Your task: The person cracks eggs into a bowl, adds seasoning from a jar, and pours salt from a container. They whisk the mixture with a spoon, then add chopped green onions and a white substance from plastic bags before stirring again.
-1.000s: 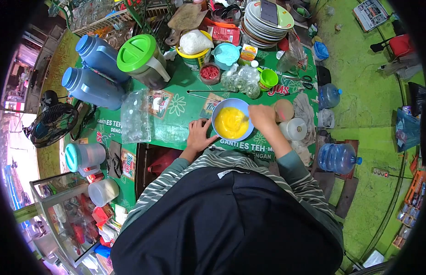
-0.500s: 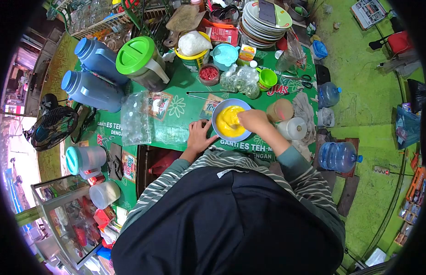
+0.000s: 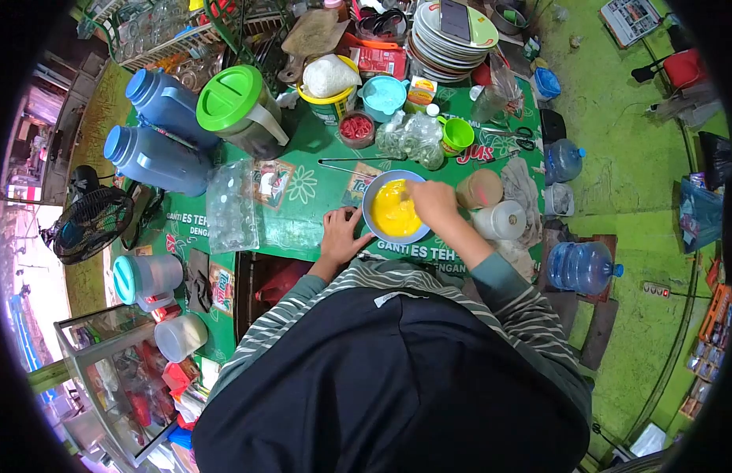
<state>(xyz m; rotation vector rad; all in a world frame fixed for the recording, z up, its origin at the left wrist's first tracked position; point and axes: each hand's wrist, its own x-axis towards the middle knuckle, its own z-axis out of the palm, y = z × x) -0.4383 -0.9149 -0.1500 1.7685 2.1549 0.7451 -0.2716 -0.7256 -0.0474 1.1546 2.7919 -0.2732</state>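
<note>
A blue-grey bowl (image 3: 369, 219) stands near the table's front edge, with bright yellow liquid (image 3: 391, 213) like beaten egg in it. My right hand (image 3: 435, 206) is closed above the bowl's right side, around a stirring utensil mostly hidden by the fingers; its exact kind does not show. Flat on the table at the bowl's left lies my left hand (image 3: 340, 235), fingers spread, the thumb and fingertips at or against the rim. Behind the bowl rests a thin metal rod-like utensil (image 3: 346, 168).
Jars (image 3: 500, 221) and a grey cloth (image 3: 523, 193) lie right of the bowl. Beyond it are a clear bag of green pieces (image 3: 413, 142), a green cup (image 3: 457, 135), a red-filled tub (image 3: 356, 128) and stacked plates (image 3: 445, 55). Left stand a green-lidded pitcher (image 3: 240, 110) and blue jugs (image 3: 157, 162).
My right hand has shifted slightly at the bowl's right side, and the yellow liquid's surface pattern has changed. My left hand stays by the rim.
</note>
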